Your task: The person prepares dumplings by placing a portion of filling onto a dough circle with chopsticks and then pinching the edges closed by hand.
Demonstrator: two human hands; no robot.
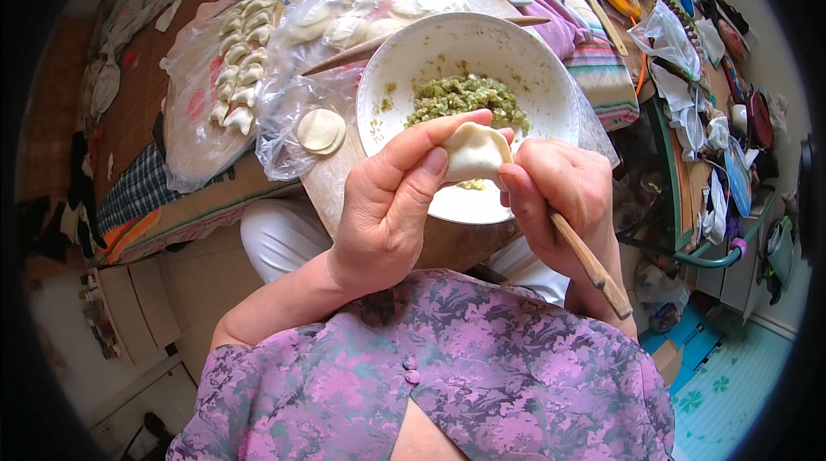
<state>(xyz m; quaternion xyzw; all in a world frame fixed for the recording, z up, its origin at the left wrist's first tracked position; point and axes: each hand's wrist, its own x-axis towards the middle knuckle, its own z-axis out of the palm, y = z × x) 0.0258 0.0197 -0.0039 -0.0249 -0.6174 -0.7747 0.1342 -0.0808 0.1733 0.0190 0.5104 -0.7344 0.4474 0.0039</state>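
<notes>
A folded dumpling point(477, 152) of pale dough is held up between both hands, above the near part of a large white bowl point(551, 87). My left hand point(391, 194) pinches its left end between thumb and fingers. With thumb and forefinger, my right hand point(564, 190) presses the dumpling's right edge. The same hand keeps a wooden-handled utensil point(594, 267) in its palm; its working end is hidden. Chopped green filling point(469, 104) lies in the bowl. Left of the bowl, a small stack of round dough wrappers point(322, 132) rests on the board.
Rows of finished dumplings point(243, 65) lie on plastic at the left. More wrappers sit under a clear plastic bag point(370, 9) at the back. A tapered wooden rolling pin point(344, 57) passes behind the bowl. Cluttered shelving point(688, 117) stands on the right.
</notes>
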